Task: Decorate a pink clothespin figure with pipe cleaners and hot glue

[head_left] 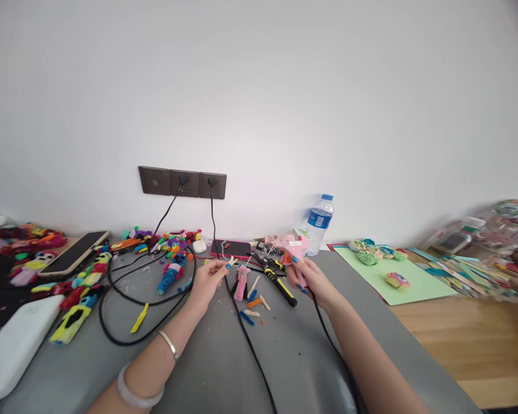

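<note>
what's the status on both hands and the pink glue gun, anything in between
Left hand pinching small pale piece. Right hand gripping pink glue gun, front end pointing leftward. Pliers and black cable lying between hands.

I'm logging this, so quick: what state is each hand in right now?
Left hand: closed, pinching a small pale piece.
Right hand: closed around the grip of a pink glue gun.

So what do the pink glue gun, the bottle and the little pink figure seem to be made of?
Glue gun, in the right hand: probably hard plastic, as it looks smooth and rigid.
Bottle: most likely thin, shiny clear plastic, as it is see-through under a blue cap.
Pink figure: perhaps pipe cleaner, as it looks fuzzy and matte, but too small here to be sure.
</note>
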{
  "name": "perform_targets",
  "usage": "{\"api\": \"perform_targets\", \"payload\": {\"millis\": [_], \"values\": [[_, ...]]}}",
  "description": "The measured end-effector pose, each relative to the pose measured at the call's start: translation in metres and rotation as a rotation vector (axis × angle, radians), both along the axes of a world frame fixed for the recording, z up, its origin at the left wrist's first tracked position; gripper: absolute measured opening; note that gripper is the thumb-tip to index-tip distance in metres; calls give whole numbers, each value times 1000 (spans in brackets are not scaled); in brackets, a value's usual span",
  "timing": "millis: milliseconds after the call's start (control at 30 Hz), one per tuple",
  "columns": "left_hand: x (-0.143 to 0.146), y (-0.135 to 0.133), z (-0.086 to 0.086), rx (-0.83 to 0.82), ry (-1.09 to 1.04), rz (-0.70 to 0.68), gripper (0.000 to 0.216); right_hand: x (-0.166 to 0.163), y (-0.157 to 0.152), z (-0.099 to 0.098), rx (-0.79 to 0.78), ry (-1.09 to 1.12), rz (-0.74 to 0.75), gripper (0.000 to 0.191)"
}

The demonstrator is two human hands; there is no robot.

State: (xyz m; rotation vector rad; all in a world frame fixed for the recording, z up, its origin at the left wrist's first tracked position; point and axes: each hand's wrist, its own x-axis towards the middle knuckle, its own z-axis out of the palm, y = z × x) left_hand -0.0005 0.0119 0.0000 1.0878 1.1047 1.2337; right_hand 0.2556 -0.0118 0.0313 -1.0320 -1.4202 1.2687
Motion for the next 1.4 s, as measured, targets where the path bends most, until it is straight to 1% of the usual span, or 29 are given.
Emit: {"api": "perform_targets", "payload": {"millis": [100,200,267,333,500,633,933,1400], "values": [[-1,1,2,7,31,19,37,-10,6,-18,14,9,55,47],[-1,2,1,24,60,26,34,-9,0,-28,38,-76,119,47],[-1,2,-1,34,76,25,32,-8,-4,-29,60,-139,132,48],[-1,1,-2,39,86,22,31,-8,-7,-26,83,-185,114,49],[-1,-2,-1,39,101,25,30,-12,-9,-25,115,-249,117,47],[0,-3,1,35,105,26,28,-14,-9,-27,107,-251,139,46],[2,-4,5,45,106,19,25,-15,-10,-26,112,-279,122,47],[1,-4,1,63,106,16,26,-13,-10,-28,123,-284,101,45]]}}
